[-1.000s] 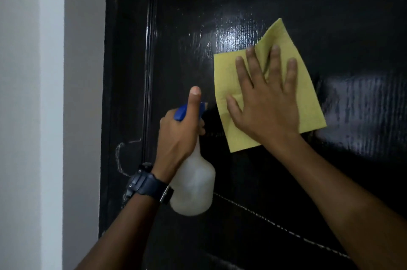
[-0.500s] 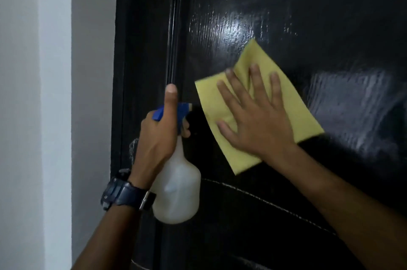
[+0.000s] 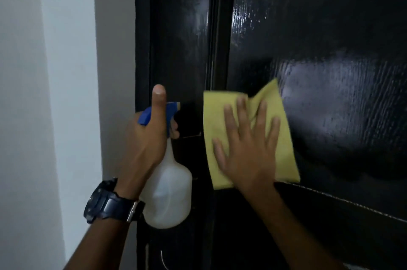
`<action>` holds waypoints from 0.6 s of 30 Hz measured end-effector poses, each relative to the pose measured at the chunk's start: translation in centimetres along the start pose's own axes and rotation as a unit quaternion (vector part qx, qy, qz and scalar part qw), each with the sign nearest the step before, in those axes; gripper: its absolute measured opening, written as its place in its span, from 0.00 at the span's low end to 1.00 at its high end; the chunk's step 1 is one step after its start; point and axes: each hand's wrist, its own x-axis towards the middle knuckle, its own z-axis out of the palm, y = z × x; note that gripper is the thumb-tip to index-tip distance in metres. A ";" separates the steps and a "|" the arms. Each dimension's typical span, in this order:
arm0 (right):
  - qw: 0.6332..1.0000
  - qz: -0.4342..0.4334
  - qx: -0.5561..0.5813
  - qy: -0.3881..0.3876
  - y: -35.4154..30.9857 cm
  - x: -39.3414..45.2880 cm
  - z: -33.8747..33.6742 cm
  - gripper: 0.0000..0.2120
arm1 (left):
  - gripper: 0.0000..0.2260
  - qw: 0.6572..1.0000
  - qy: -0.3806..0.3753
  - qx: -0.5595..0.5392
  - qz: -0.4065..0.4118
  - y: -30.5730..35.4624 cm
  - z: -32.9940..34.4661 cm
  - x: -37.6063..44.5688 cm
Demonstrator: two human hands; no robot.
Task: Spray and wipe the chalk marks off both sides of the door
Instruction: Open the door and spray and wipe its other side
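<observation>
Here the right hand (image 3: 248, 148) lies flat and spread, fingers straight and splayed, pressing a yellow cloth (image 3: 222, 115) against the black door (image 3: 330, 27). The cloth is a thin, soft rectangle with a crease and a raised fold at its top edge between the fingers; its left border lies over the vertical groove where the door's raised panel meets the left stile, and its lower right corner reaches a white chalk line (image 3: 352, 202) that runs slanting down toward the door's right edge. The left hand (image 3: 145, 142) is curled round the neck of a spray bottle (image 3: 169, 190), thumb pointing straight up beside the blue trigger head (image 3: 147, 115), with fingertips wrapped round the front below the nozzle. The bottle is translucent white plastic, narrow at the neck and swelling to a rounded body, held upright just left of the cloth near the door's left edge. A dark, chunky wristwatch (image 3: 110, 201) sits on the left wrist. The door's surface is glossy with a fine wood-grain texture, showing wet, streaky sheen above and to the right of the cloth. A pale grey wall (image 3: 55, 93) borders the door frame on the left.
</observation>
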 end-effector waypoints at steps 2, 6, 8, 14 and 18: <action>0.999 -0.025 -0.012 -0.026 -1.6 -5.0 1.5 0.37 | 0.44 1.000 -0.010 0.003 0.002 -0.3 -1.5 0.0; 0.999 -0.021 -0.007 -0.042 -3.1 -5.9 1.6 0.38 | 0.47 0.999 -0.019 -0.003 -0.031 -1.1 -3.2 -0.8; 0.999 -0.029 0.012 -0.026 -3.7 -2.2 0.5 0.39 | 0.50 0.999 -0.023 0.018 -0.046 -1.2 -3.5 -1.2; 0.999 0.039 0.006 0.006 -5.5 12.3 -1.9 0.37 | 0.41 0.997 -0.004 0.009 -0.081 -1.9 -3.8 -2.2; 1.000 0.021 0.009 -0.004 -6.9 8.5 0.0 0.37 | 0.43 0.995 0.024 0.059 -0.078 -4.8 -4.7 -4.0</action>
